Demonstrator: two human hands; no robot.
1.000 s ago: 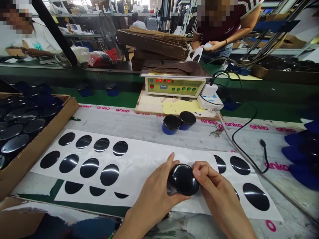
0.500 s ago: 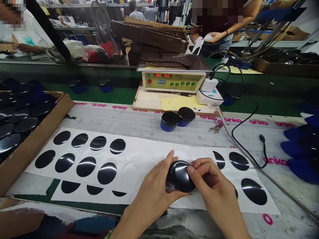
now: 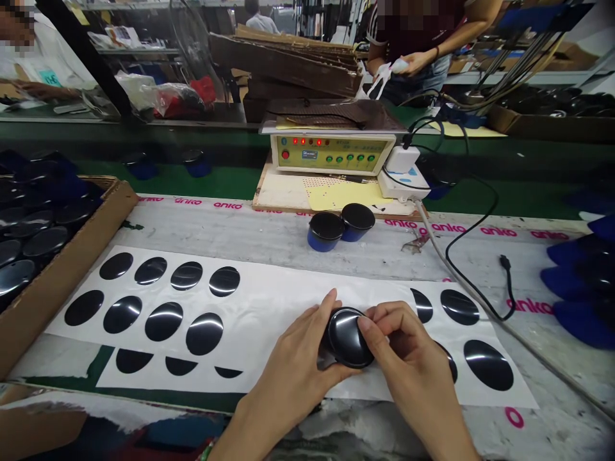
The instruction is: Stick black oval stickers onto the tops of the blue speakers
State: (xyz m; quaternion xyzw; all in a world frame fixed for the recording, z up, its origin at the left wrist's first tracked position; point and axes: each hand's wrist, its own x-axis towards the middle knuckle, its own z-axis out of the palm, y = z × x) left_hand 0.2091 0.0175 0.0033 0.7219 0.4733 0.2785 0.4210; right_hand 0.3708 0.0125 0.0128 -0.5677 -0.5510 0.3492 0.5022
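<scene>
My left hand [image 3: 300,355] is closed around a round case with a glossy black top [image 3: 350,338], its top tilted up toward me. My right hand [image 3: 408,349] has its thumb on the top's right edge, with the fingers curled behind; whether it pinches a thin film there I cannot tell. Under both hands lies a white sheet [image 3: 269,314] with black round stickers, such as a shiny one [image 3: 205,333] on the left and another [image 3: 489,365] on the right. Just beyond stand two blue cups with black tops, the left one [image 3: 325,232] touching the right one [image 3: 358,222].
A cardboard box [image 3: 103,214] of black-topped pieces stands left. Blue pieces [image 3: 581,282] are stacked right. Behind are a control box [image 3: 331,153], a white adapter [image 3: 403,182] and a black cable [image 3: 510,288]. A co-worker [image 3: 427,51] stands across the bench holding white plastic.
The view has shifted slightly. Both hands keep the same hold on the case, the right thumb still at its edge.
</scene>
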